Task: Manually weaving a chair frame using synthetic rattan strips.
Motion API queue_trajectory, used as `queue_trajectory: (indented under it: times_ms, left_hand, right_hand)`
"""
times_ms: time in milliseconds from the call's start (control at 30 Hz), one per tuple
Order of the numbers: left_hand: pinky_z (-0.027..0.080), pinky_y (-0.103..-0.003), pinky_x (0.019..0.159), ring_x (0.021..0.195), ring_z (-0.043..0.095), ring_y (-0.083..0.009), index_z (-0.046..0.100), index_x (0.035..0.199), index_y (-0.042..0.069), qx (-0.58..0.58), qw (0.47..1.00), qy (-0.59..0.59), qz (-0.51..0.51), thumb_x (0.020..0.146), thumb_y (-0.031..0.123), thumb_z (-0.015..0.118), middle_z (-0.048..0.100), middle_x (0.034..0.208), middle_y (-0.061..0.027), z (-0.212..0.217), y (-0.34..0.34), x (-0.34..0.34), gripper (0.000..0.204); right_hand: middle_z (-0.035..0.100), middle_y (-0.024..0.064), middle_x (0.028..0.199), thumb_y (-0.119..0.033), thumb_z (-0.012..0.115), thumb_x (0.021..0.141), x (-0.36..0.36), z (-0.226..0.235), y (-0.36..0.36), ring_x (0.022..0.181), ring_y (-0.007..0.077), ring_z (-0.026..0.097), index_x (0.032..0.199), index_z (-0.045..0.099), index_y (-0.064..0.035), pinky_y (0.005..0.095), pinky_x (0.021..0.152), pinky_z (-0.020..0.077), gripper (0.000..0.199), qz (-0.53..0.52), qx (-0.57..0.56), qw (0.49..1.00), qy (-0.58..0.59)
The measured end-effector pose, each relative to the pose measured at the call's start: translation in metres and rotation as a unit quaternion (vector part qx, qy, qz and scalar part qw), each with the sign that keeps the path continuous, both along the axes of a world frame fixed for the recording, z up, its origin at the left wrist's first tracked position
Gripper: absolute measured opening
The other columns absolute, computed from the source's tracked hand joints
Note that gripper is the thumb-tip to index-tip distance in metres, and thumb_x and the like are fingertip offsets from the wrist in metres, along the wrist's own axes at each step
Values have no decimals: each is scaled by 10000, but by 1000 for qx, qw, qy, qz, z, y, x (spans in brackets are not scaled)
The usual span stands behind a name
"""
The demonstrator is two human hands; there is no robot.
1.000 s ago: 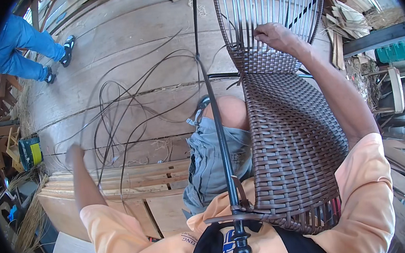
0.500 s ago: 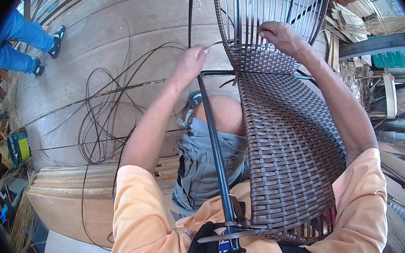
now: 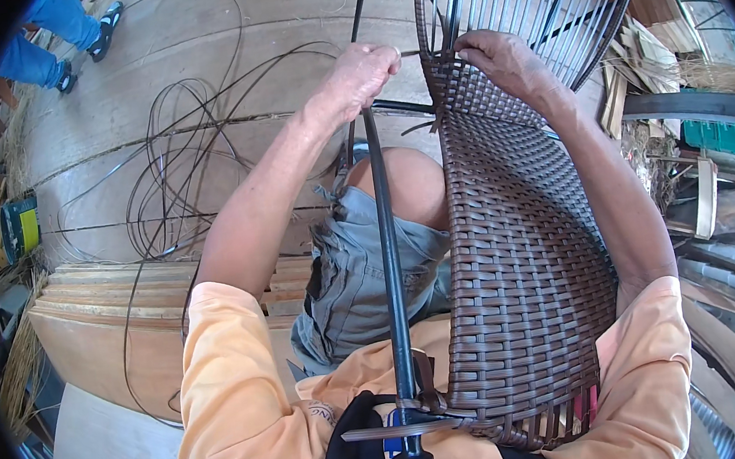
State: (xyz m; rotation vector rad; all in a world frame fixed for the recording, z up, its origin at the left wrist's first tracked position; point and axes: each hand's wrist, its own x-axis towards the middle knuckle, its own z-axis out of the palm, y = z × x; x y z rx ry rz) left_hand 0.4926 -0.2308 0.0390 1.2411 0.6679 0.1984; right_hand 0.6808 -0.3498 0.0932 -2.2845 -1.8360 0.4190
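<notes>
By the closed left hand (image 3: 363, 75), a dark weaving strand (image 3: 410, 53) is gripped just outside the left edge of the partly woven backrest (image 3: 478, 86) of a brown wicker chair (image 3: 521, 259). The right hand (image 3: 499, 56) is placed, fingers bent, at the weave's upper edge; whether anything is pinched there cannot be told. Loose strands (image 3: 150, 153) are looped on the wooden floor (image 3: 174, 53).

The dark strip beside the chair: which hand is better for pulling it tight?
Left, I think. The left hand holds the strip, which runs across to the chair. The right hand is over the chair itself, so seems worse placed.
</notes>
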Motion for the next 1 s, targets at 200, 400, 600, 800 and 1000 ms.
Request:
queue_trajectory:
  times_ms: [200, 400, 600, 800, 1000]
  left_hand:
    - [189, -243, 358, 413, 274, -43, 478, 593, 68, 139, 990, -28, -14, 780, 232, 483, 354, 474, 59, 5, -5, 2, 249]
    - [281, -264, 403, 462, 347, -52, 482, 641, 13, 418, 906, -4, -71, 818, 200, 489, 352, 487, -4, 67, -3, -23, 257]
    - [390, -328, 406, 413, 512, -197, 584, 756, 27, 602, 766, -54, 219, 809, 147, 534, 491, 488, -111, 84, 0, -60, 141]
    - [458, -292, 751, 802, 577, -167, 532, 1109, -6, 432, 900, -63, 8, 861, 209, 502, 621, 893, -117, -30, -12, -15, 329]
    - [465, -264, 616, 736, 573, -156, 536, 1110, 10, 154, 977, -115, -91, 788, 201, 581, 620, 858, -80, -46, -3, 36, 377]
  right_hand:
    - [606, 164, 949, -174, 525, 854, -13, -3, 2, 884, 314, 592, 1029, 582, -49, 384, 774, 470, 223, 8, 8, 1000, 19]
    - [609, 141, 954, -110, 536, 847, -62, 15, 20, 923, 275, 595, 1134, 507, -59, 339, 808, 472, 292, 137, 84, 980, 116]
    - [571, 40, 674, -282, 469, 919, -17, 17, 27, 635, 101, 541, 905, 571, 8, 240, 633, 451, 308, -36, 70, 923, 377]
    - [420, -14, 570, -310, 445, 925, -26, 16, 27, 580, 91, 452, 875, 554, 27, 227, 580, 389, 357, -48, 96, 902, 419]
    - [534, 18, 623, -318, 518, 894, -23, 15, 25, 565, 74, 488, 807, 595, 10, 217, 557, 405, 348, -48, 75, 898, 432]
